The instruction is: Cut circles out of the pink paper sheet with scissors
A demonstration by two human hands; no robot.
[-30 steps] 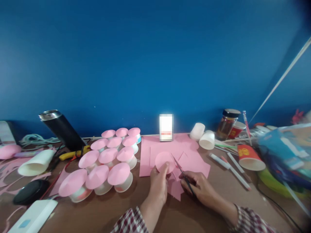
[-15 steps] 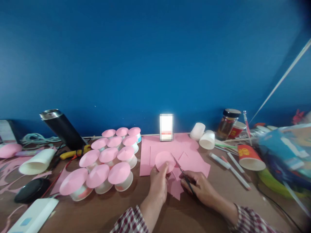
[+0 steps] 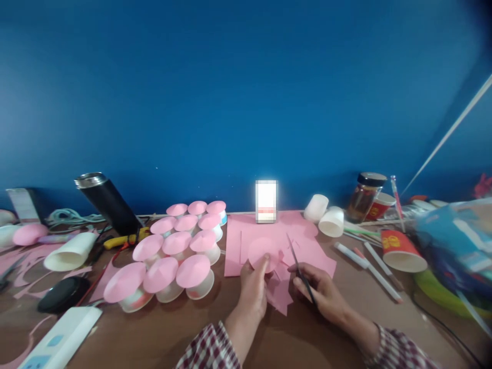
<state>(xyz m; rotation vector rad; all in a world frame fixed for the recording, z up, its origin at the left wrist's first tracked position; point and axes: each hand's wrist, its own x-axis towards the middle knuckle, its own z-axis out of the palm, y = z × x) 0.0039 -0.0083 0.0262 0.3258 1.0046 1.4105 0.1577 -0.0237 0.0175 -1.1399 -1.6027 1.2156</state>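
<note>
My left hand is closed on a round piece of pink paper, its thumb lying on top near the lower edge. Dark scissors are gripped in my right hand; their blades look together and point up, just right of the disc and apart from it. A small pink sliver shows by the disc's right edge. Cut pink scraps lie below, between my hands. Larger pink paper sheets lie flat underneath. My left fingers are mostly hidden beneath the disc.
Several paper cups topped with pink cones stand in rows at left. Beyond them are a black flask, a white power strip and yellow-handled pliers. At right lie white markers, cups and a lidded jar.
The scissors have drawn away from the disc to the right, and their blades have come together. A small sliver now shows at the disc's right edge. My view has shifted slightly left.
</note>
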